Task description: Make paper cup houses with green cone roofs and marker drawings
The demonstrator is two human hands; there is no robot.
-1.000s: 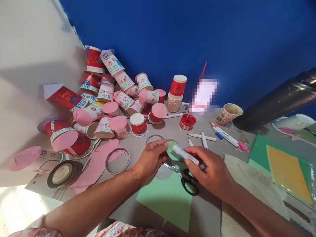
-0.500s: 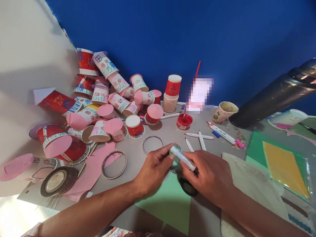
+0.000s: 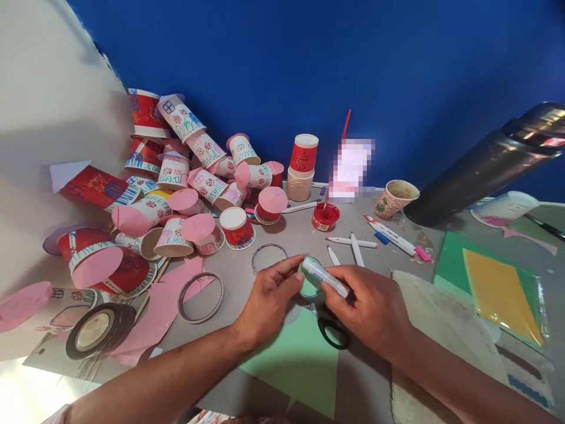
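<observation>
Green paper disc (image 3: 309, 284), small and round, pinched at its edge by the left hand (image 3: 269, 300), thumb and forefinger closed on it, other fingers curled loosely underneath. Left forearm stretched in from the lower left, wrist straight, knuckles up. White glue stick (image 3: 325, 278) gripped in the right hand (image 3: 373, 312), fingers wrapped round its lower part, its tip laid across the disc at a slant toward the upper left. Right forearm angled in from the lower right, wrist slightly bent inward, so both hands meet just above the grey table (image 3: 291, 235).

Directly under the hands: black-handled scissors (image 3: 329, 330), partly covered by the right hand, lying on a sheet of green paper (image 3: 300, 359) with a round notch cut from its top edge. Just left of the left hand, two thin metal rings (image 3: 200, 297), one on pink paper (image 3: 163, 306), the other on bare table. Further left, a roll of tape (image 3: 97, 330). Behind, heaped against the white and blue walls, a pile of decorated paper cups (image 3: 185, 182) with pink paper circles stuck to their mouths. Near the middle, a stack of plain cups (image 3: 301, 171), a red paint lid (image 3: 325, 216), and several white markers (image 3: 353, 242) scattered to the right. At the far right, green and yellow sheets (image 3: 494, 282).
</observation>
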